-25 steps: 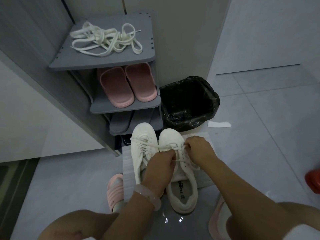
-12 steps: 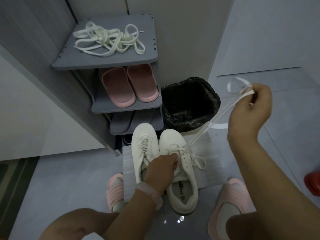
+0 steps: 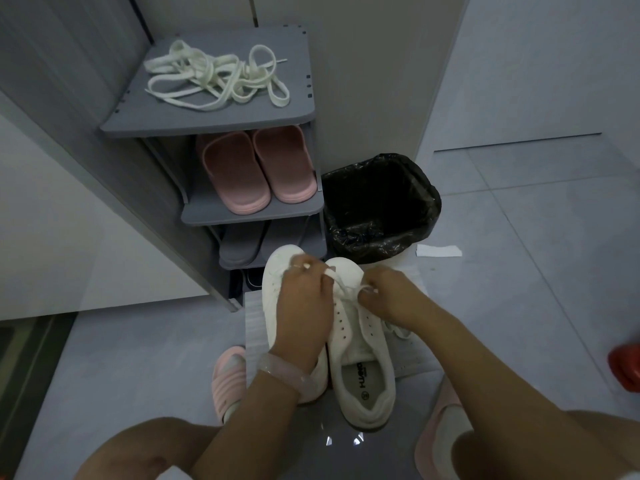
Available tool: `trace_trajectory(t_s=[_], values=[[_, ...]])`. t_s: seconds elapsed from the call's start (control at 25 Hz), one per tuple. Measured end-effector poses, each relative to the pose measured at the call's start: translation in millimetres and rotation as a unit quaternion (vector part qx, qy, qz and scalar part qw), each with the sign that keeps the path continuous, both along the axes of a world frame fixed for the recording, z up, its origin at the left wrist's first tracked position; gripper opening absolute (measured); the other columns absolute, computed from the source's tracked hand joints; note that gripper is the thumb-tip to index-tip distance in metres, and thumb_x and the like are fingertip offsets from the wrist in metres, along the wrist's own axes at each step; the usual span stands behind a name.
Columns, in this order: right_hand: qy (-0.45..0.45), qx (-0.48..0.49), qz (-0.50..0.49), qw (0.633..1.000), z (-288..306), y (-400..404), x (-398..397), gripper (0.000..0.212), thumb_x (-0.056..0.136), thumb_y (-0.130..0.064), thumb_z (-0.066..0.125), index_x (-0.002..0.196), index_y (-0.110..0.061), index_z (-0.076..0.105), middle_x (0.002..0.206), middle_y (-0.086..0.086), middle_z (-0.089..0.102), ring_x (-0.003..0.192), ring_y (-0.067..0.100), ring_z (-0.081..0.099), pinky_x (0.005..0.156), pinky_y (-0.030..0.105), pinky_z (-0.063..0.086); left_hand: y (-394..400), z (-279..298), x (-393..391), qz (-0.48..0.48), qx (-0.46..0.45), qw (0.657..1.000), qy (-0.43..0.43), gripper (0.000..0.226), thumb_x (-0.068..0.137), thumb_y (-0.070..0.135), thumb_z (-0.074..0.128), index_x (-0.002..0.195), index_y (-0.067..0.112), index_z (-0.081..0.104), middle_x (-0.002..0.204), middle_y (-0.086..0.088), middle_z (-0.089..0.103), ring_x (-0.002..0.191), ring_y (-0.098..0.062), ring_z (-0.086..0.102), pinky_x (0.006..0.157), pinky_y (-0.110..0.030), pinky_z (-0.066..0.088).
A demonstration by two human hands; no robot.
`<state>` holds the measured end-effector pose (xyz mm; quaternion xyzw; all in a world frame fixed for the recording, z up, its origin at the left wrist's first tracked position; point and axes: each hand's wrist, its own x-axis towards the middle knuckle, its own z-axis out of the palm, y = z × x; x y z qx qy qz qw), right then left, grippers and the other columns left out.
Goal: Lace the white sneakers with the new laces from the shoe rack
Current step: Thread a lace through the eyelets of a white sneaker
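White leather sneakers (image 3: 360,344) sit side by side on a pale ribbed mat (image 3: 254,318) at the foot of a grey plastic shoe rack (image 3: 221,119). The person's left hand (image 3: 301,306) covers most of the left shoe and pinches one end of a flat white lace (image 3: 341,284); the right hand (image 3: 391,294), at 3 o'clock from it, pinches the other end over the right shoe's front eyelets. The two hands are close together but not touching. A loose tangle of cream flat laces (image 3: 218,76) lies on the rack's top shelf, at 12 o'clock from the shoes and well apart from them. Pink rubber slides (image 3: 258,171) fill the second shelf; grey slippers (image 3: 240,245) sit on the third. A bin lined with a black plastic bag (image 3: 381,206) stands just beside the rack at 1 o'clock from the sneakers, a white paper scrap (image 3: 439,251) near it. A clear pinkish bracelet (image 3: 289,375) circles the left wrist. A red object (image 3: 627,370) shows at the right edge.
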<state>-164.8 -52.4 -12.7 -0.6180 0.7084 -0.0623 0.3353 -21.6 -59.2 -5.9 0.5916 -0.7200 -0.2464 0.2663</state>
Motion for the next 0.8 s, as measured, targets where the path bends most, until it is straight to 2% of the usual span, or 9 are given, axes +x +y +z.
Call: trace_trajectory(t_s=[0.08,0.12,0.16,0.24,0.36,0.52,0.56,0.68,0.8], values=[[-0.005,0.006,0.034,0.999,-5,3,8,0.01,0.09,-0.015,0.047,0.081,-0.014,0.05,0.099,0.008,0.048,0.089,0.023,0.048,0.071,0.027,0.035,-3,6,0,0.025,0.043,0.996,0.078,0.023,0.095,0.004,0.04,0.078,0.009,0.055,0.081,0.0,0.052,0.066,-0.006,0.043,0.067,-0.018,0.033],[0.009,0.002,0.054,0.998,-9,5,9,0.016,0.09,-0.016,0.047,0.104,-0.013,0.054,0.114,0.009,0.048,0.099,0.025,0.05,0.078,0.029,0.039,-3,7,0,0.033,0.082,0.991,0.098,0.027,0.095,0.005,0.039,0.073,0.013,0.051,0.071,0.0,0.054,0.057,-0.005,0.043,0.06,-0.018,0.034],[0.042,0.004,0.085,0.995,-12,7,9,0.039,0.091,-0.019,0.047,0.129,-0.016,0.044,0.129,0.008,0.043,0.11,0.027,0.048,0.086,0.033,0.041,-3,6,-1,0.035,0.106,0.989,0.101,0.03,0.095,0.005,0.037,0.069,0.015,0.048,0.064,0.002,0.053,0.052,-0.006,0.042,0.055,-0.016,0.035],[0.1,0.008,0.122,0.987,-16,12,10,0.057,0.093,-0.023,0.044,0.146,-0.026,0.022,0.147,0.005,0.028,0.124,0.028,0.038,0.097,0.04,0.037,-3,7,-1,0.028,0.106,0.991,0.082,0.03,0.096,0.007,0.037,0.068,0.016,0.046,0.058,0.005,0.05,0.048,-0.007,0.042,0.052,-0.016,0.034],[0.15,0.004,0.124,0.981,-20,15,12,0.051,0.096,-0.025,0.039,0.145,-0.031,0.025,0.152,0.001,0.019,0.129,0.027,0.032,0.1,0.043,0.033,-1,24,-6,0.013,0.054,0.997,0.045,0.023,0.097,0.017,0.041,0.075,0.018,0.05,0.056,0.008,0.046,0.052,-0.01,0.045,0.057,-0.027,0.033],[0.153,0.008,0.097,0.983,-21,14,17,0.045,0.098,-0.036,0.035,0.141,-0.022,0.034,0.147,-0.002,0.024,0.125,0.025,0.035,0.097,0.043,0.033,-1,70,2,0.04,-0.178,0.983,0.015,0.031,0.095,0.035,0.041,0.067,0.021,0.037,0.05,0.011,0.03,0.049,-0.013,0.037,0.046,-0.026,0.024],[0.146,0.014,0.087,0.985,-21,14,17,0.044,0.099,-0.037,0.034,0.139,-0.02,0.036,0.147,-0.002,0.026,0.124,0.025,0.036,0.097,0.043,0.033,-6,71,9,0.047,-0.178,0.983,0.004,0.031,0.095,0.034,0.042,0.068,0.02,0.041,0.054,0.01,0.034,0.053,-0.015,0.039,0.048,-0.026,0.025],[0.142,-0.017,0.065,0.988,-25,14,16,0.036,0.099,-0.03,0.036,0.132,-0.02,0.047,0.143,-0.003,0.035,0.119,0.024,0.044,0.095,0.037,0.036,-19,39,25,0.028,0.034,0.989,-0.141,0.019,0.094,0.026,0.046,0.098,0.012,0.058,0.098,-0.004,0.052,0.088,-0.027,0.054,0.067,-0.031,0.037],[0.085,-0.09,-0.018,0.992,-23,11,11,0.025,0.096,-0.017,0.037,0.106,-0.009,0.059,0.111,0.008,0.06,0.096,0.027,0.056,0.078,0.033,0.042,-7,-3,17,-0.075,0.16,0.957,-0.232,0.025,0.092,0.023,0.046,0.113,0.011,0.054,0.117,-0.009,0.05,0.104,-0.027,0.054,0.078,-0.033,0.042]])
